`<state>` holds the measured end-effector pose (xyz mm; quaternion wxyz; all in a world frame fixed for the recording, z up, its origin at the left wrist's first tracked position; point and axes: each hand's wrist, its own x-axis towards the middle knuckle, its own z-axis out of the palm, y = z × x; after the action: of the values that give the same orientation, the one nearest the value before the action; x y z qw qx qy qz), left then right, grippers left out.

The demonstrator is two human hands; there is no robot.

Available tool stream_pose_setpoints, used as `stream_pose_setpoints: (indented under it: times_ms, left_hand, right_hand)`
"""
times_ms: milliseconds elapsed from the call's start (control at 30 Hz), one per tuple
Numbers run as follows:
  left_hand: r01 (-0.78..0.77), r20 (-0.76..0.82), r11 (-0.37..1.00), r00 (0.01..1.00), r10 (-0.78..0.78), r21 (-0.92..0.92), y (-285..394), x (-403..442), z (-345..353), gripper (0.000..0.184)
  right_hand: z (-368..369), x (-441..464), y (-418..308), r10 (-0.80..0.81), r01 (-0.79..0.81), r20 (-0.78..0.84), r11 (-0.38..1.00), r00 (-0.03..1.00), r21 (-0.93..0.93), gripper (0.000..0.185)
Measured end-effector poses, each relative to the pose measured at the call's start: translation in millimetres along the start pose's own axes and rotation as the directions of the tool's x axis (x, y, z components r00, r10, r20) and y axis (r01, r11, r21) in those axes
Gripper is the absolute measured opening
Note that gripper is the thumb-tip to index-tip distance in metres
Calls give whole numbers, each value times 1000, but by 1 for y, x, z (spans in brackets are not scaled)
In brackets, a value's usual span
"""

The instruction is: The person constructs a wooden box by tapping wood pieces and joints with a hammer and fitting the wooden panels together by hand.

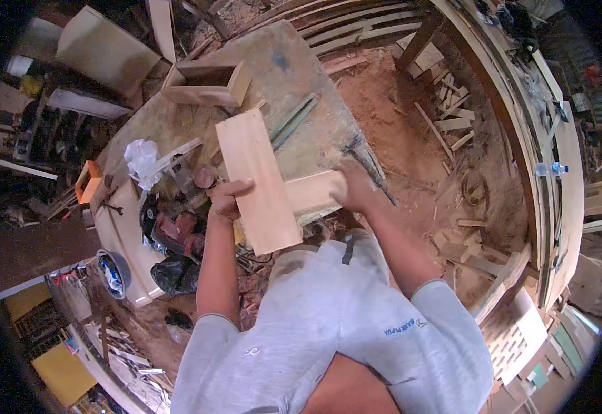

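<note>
My left hand [229, 198] grips the left edge of a flat, light wooden board [259, 183], its thumb lying on the board's face. A second, shorter wooden piece [312, 191] reaches from behind that board to the right, and my right hand [356, 185] is closed round its right end. The two pieces form a rough T, tilted; whether they are joined cannot be seen. Both are held above the front edge of the worktable [314, 148]. A green strip-like tool [294, 121] lies on the table beyond the board.
An open wooden box [208, 94] stands at the table's far left. White crumpled plastic [142, 163], red power tools [180, 231] and a bucket [112, 274] are on the left. Wood scraps [456, 124] lie on the ground at right, with a bottle [551, 169] on the long boards.
</note>
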<state>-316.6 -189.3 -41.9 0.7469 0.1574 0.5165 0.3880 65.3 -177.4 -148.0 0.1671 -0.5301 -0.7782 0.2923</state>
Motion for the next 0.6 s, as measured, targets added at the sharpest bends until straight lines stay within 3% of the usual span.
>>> stream_pose_setpoints:
  times_ms: [67,167,233,267,333,467,567,600]
  left_hand:
    - [18,68,978,997,-33,209,4,1,12,61]
    - [-5,237,812,957,-165,584,19,16,34,69]
    - [-51,260,611,930,-259,790,31,22,67,76]
    - [-150,310,516,920,-240,843,28,34,77,80]
    - [-341,411,297,885,-218,892,17,58,92,89]
    - [-342,384,187,875,-296,921,-12,79,127,86]
    - [-294,305,81,918,-253,953,-15,75,150,83]
    - [-273,279,61,933,-229,960,-12,72,155,82]
  right_hand:
    - [-22,-11,5,202,-174,-172,971,964,166,62]
    - [-47,-36,14,501,-389,-226,829,836,401,47]
    - [-55,-50,18,540,-370,-254,784,802,498,40]
    - [-56,-58,19,561,-358,-265,758,784,545,37]
    - [-58,-69,19,604,-355,-212,678,768,644,35]
    - [-32,-85,24,635,-309,-153,555,757,773,40]
    - [-26,-88,19,537,-364,-140,719,832,592,41]
    - [-23,-85,14,560,-389,-127,704,819,594,41]
